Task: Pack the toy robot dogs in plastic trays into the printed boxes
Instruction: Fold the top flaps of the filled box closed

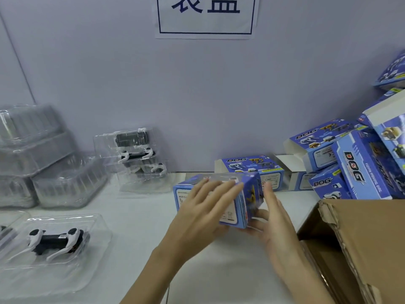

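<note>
Resting between both hands, the printed box (221,200) has straight, spread fingers (215,189) pressed flat on it.

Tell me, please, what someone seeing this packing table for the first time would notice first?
First, the blue printed box held at the centre between the left hand and right hand. Next, the black-and-white toy robot dog lying in its clear plastic tray at the near left. Then the heap of blue printed boxes at the right, behind the open cardboard carton.
</note>
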A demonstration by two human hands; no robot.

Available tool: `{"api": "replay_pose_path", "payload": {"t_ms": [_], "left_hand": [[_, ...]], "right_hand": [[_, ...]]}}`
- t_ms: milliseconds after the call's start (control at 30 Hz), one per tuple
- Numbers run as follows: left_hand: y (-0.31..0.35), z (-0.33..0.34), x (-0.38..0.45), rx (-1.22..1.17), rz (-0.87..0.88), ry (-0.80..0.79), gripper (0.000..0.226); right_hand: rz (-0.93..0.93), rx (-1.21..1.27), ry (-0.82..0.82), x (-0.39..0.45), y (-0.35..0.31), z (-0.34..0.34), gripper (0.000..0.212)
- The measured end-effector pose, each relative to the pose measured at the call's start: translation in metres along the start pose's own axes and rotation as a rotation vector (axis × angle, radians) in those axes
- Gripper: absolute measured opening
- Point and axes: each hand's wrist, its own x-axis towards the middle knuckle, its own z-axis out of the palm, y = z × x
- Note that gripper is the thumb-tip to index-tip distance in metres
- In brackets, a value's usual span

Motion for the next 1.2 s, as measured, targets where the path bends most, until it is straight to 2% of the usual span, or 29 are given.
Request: {"api": "replay_pose_path", "payload": {"t_ms": [100,133,200,267,300,367,400,433,500,533,600,667,800,867,933,1000,1100,1200], "left_hand": [[0.007,0.011,-0.005,0.066,0.120,-0.068,0.091],[0.010,0.012,-0.007,0.012,0.120,-0.088,0.091],[0.016,0.013,-0.010,-0.242,0.015,-0.146,0.090],[0.018,0.011,-0.012,-0.497,-0.191,-0.129,0.077],[0.016,0.011,-0.013,-0.539,-0.309,-0.067,0.066],[0.004,0.013,-0.013,-0.477,-0.582,0.108,0.052],[-0.006,0.012,-0.013,-0.444,-0.758,0.164,0.056],[-0.016,0.008,-0.013,-0.474,-0.955,0.155,0.070],[-0.033,-0.005,-0.016,-0.738,-1.286,0.035,0.103],[-0.038,-0.010,-0.020,-0.916,-1.340,-0.017,0.105],[-0.048,-0.014,-0.026,-1.250,-1.271,-0.055,0.079],[-0.052,-0.019,-0.026,-1.413,-1.218,0.008,0.061],[-0.053,-0.034,-0.019,-1.402,-1.080,-0.011,0.059],[-0.056,-0.040,-0.020,-1.375,-1.055,-0.041,0.061],[-0.056,-0.043,-0.019,-1.374,-1.078,-0.037,0.063],[-0.058,-0.043,-0.020,-1.403,-1.145,0.029,0.075],[-0.065,-0.043,-0.021,-1.516,-1.112,0.193,0.090],[-0.068,-0.042,-0.021,-1.399,-1.070,0.215,0.086]], "right_hand": [[0.075,-0.124,-0.010,0.005,0.006,-0.008,0.078],[0.083,-0.181,-0.002,0.006,0.008,-0.012,0.078],[0.104,-0.230,0.012,0.008,0.012,-0.016,0.070],[0.141,-0.186,0.029,0.013,0.017,-0.019,0.054],[0.145,-0.167,0.036,0.016,0.019,-0.020,0.047],[0.126,-0.160,0.049,0.019,0.023,-0.020,0.037],[0.101,-0.157,0.051,0.020,0.023,-0.020,0.035],[0.059,-0.150,0.046,0.021,0.023,-0.020,0.035],[-0.022,-0.129,-0.010,0.018,0.018,-0.018,0.039],[-0.054,-0.106,-0.047,0.016,0.016,-0.017,0.042],[-0.104,-0.098,-0.113,0.014,0.013,-0.015,0.050],[-0.140,-0.152,-0.184,0.011,0.009,-0.015,0.060],[-0.136,-0.242,-0.282,-0.003,-0.019,-0.021,0.079],[-0.090,-0.323,-0.335,-0.012,-0.034,-0.027,0.082],[0.005,-0.349,-0.391,-0.019,-0.045,-0.033,0.076],[0.059,-0.340,-0.418,-0.024,-0.051,-0.037,0.060],[0.016,-0.127,-0.392,-0.032,-0.052,-0.037,0.045],[-0.071,0.315,-0.220,-0.038,-0.054,-0.036,0.051]]}}
